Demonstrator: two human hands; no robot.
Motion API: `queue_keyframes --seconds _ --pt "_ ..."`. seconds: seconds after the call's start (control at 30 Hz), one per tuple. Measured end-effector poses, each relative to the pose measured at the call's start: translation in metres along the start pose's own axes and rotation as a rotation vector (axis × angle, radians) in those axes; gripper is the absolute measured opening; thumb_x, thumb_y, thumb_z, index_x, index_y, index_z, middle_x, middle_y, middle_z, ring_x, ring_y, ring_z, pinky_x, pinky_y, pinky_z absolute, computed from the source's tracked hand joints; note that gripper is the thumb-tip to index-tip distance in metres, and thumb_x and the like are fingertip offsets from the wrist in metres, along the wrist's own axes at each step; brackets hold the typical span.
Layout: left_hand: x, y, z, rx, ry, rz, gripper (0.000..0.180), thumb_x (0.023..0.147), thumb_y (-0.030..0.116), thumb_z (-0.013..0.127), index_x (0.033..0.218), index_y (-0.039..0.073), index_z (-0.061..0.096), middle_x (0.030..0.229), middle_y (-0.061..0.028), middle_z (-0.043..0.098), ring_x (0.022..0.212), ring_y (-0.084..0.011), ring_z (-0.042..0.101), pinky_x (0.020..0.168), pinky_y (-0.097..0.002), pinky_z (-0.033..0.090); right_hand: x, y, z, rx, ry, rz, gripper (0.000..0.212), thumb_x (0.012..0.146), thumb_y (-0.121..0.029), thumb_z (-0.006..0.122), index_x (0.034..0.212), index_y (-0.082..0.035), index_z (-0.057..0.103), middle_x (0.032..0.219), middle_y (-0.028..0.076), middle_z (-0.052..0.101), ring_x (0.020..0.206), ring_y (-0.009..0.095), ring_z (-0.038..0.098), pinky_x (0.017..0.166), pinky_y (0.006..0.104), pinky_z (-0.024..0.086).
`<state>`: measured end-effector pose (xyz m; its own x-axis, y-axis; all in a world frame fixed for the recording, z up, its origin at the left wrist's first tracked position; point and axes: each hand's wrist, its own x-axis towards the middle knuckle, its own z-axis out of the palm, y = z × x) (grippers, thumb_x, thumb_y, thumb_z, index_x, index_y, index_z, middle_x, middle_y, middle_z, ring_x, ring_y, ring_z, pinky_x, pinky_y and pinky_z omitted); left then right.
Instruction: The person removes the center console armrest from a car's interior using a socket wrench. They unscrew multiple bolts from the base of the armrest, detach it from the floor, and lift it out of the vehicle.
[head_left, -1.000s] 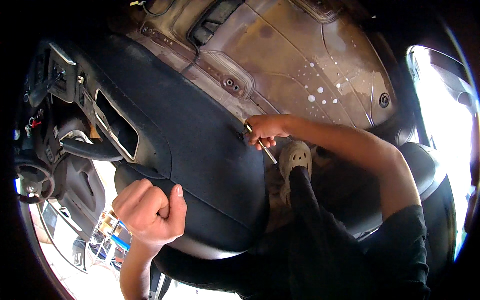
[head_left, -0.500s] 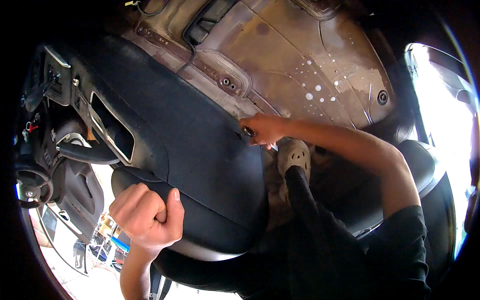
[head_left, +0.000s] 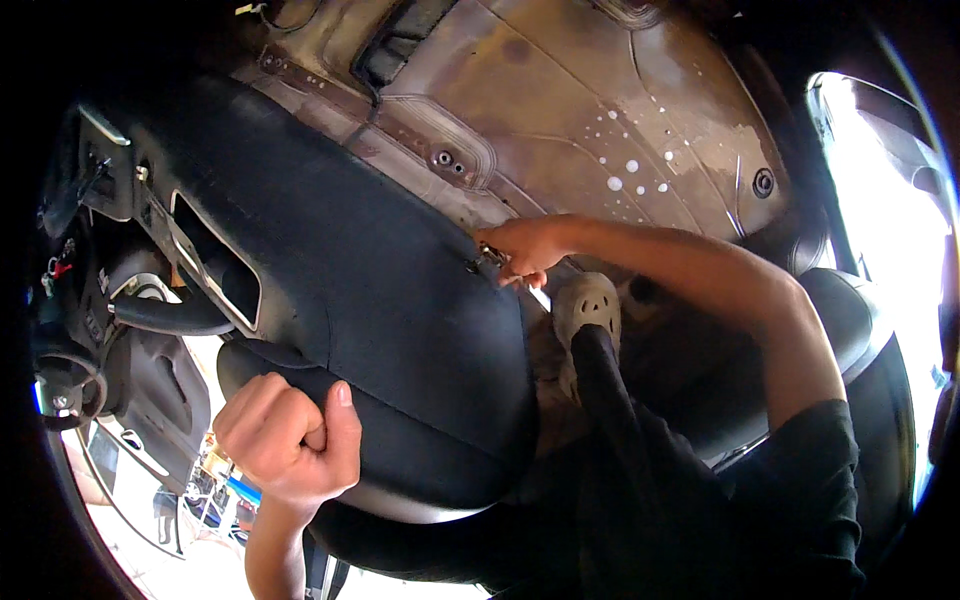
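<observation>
My right hand (head_left: 525, 250) reaches across to the edge of a long black padded piece (head_left: 400, 300), which looks like a car seat. Its fingers close around a small shiny metal tool (head_left: 490, 255), whose kind I cannot make out; the tip lies against the black surface. A short white piece (head_left: 540, 298) shows just below these fingers. Nearer to me, at the left, my left hand (head_left: 285, 440) is a fist with the thumb raised, over the near end of the black piece. Nothing shows in it.
Beyond lies a stained brown car floor (head_left: 560, 120) with white spots and bolt holes. A beige clog (head_left: 587, 305) on a foot rests beside the black piece. A steering wheel (head_left: 68, 385) is at far left, a bright door opening (head_left: 880, 200) at right.
My right hand has turned slightly at the edge of the black piece, and more of the metal tool shows. The left fist keeps its shape; the whole view has shifted a little.
</observation>
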<state>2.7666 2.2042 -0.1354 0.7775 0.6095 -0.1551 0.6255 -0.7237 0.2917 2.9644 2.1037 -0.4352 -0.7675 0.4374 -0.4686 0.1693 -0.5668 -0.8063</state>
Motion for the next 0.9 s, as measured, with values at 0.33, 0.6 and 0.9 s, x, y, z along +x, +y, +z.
queue_keyframes --seconds 0.33,0.6,0.9 --pt "0.003 0.002 0.001 -0.002 -0.037 0.001 0.045 0.077 0.008 0.071 0.05 0.011 0.036 0.047 -0.0042 0.037 0.041 -0.0183 0.038 0.042 -0.0302 0.02 0.007 0.028 0.011 -0.856 0.466 -0.296 0.03 0.082 -0.013 0.066 0.105 -0.005 0.05 0.077 0.015 0.066 0.07 0.032 0.068 0.059 0.0432 0.055" --pt "-0.002 0.0 0.001 0.043 -0.034 -0.034 0.04 0.08 0.014 0.07 0.051 0.011 0.043 0.049 -0.0044 0.045 0.042 -0.0161 0.045 0.043 -0.0245 0.026 0.006 0.005 0.0 0.674 -0.072 0.269 0.021 0.088 -0.017 0.066 0.093 0.002 0.063 0.076 0.015 0.07 0.051 0.019 0.064 0.043 0.0312 0.05" --pt "0.001 0.0 0.0 0.033 -0.047 -0.027 0.04 0.079 0.012 0.07 0.051 0.011 0.041 0.048 -0.0036 0.043 0.042 -0.016 0.042 0.043 -0.0254 0.023 0.014 0.022 -0.01 -1.048 0.368 -0.419 0.055 0.077 -0.01 0.065 0.127 -0.014 0.042 0.082 0.015 0.067 0.08 0.036 0.068 0.066 0.0455 0.055"
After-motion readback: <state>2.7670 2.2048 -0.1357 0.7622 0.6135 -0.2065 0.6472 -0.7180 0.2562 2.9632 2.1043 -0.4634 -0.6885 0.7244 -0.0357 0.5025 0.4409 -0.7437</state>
